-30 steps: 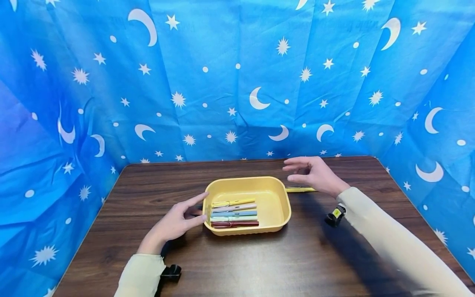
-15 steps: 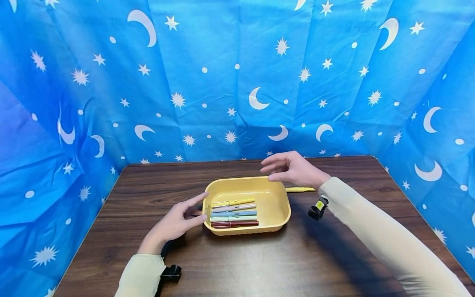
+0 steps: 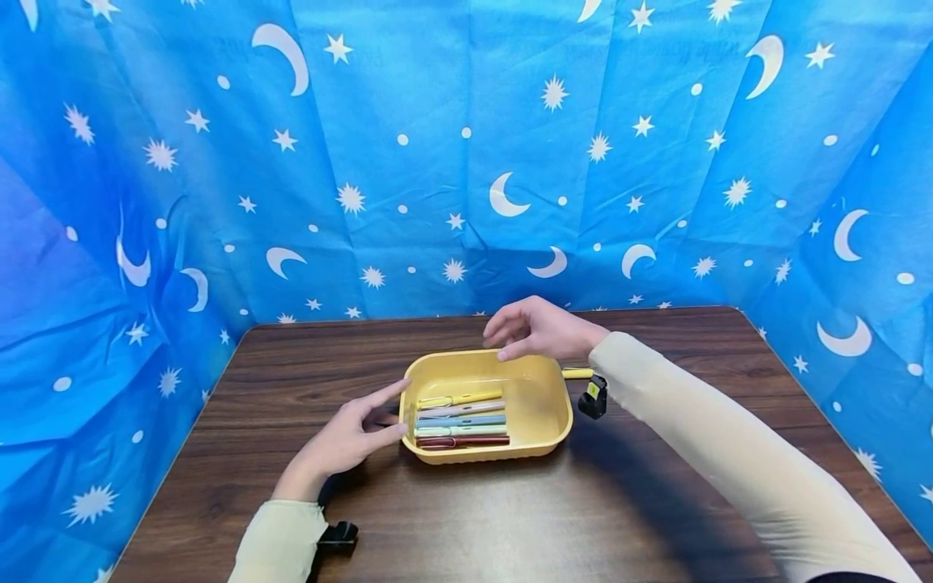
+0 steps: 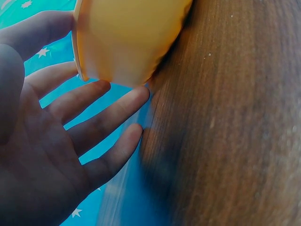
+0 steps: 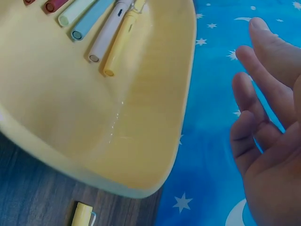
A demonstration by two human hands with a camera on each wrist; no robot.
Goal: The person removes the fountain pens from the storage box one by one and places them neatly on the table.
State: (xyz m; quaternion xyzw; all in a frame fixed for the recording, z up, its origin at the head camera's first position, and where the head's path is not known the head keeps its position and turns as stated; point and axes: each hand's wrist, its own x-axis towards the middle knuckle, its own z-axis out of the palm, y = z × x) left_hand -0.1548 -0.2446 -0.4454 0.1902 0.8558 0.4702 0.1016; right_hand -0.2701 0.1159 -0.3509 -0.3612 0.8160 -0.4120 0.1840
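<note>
A yellow plastic tray (image 3: 535,409) holds several pens lying side by side at its left: a yellow pen (image 3: 459,399), a lilac pen (image 5: 107,35), a blue one, a pale green one and dark red at the near side. My left hand (image 3: 346,437) touches the tray's left end with straight, spread fingers; the left wrist view shows the fingertips against its outer wall (image 4: 127,42). Over the tray's far rim is my right hand (image 3: 550,330), fingers loosely bent and nothing between them. Another yellow pen (image 3: 578,373) lies outside, just right of the tray, partly hidden by the wrist.
The dark wood-grain table (image 3: 466,518) carries the tray. Blue cloth (image 3: 437,162) with white moons and stars hangs behind and at both sides. Black wrist cameras sit on both forearms, the right one (image 3: 594,397) close to the tray's right end.
My right hand has moved left, from above the loose yellow pen to over the tray's far rim. The left hand, tray and pens stay in place.
</note>
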